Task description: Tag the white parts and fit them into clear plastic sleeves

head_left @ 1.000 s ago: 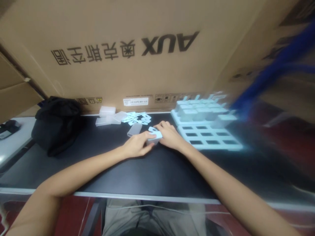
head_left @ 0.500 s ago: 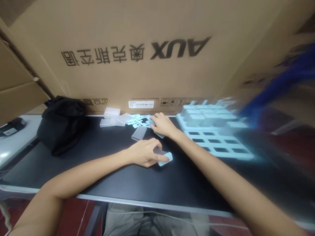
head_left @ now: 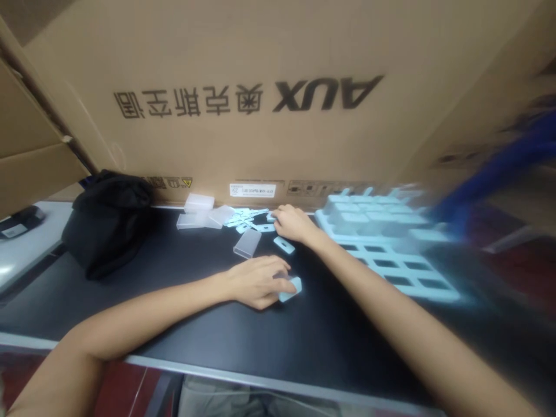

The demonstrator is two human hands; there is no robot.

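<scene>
My left hand (head_left: 259, 282) is curled around a small translucent plastic box with a light-blue end cap (head_left: 290, 289), low over the black tabletop. Most of that box is hidden by my fingers. Farther off, my right hand (head_left: 294, 223) pinches a small light-blue plastic piece (head_left: 270, 217) at the right edge of a loose pile of flat light-blue pieces (head_left: 243, 217). One flat piece with a slot (head_left: 284, 245) lies alone just below my right hand. A translucent open-ended box (head_left: 247, 243) rests between the pile and my left hand.
Several translucent boxes (head_left: 198, 204) sit left of the pile. To the right stands a light-blue rack (head_left: 393, 263) with rectangular openings, its back part filled with boxes. A black cloth bag (head_left: 108, 223) is at the left. Behind everything rises a large cardboard box (head_left: 243, 46).
The view has shifted slightly. My right hand has drawn off the slotted flat piece, which now shows fully. My left hand, still around the capped box, has come slightly nearer to me.
</scene>
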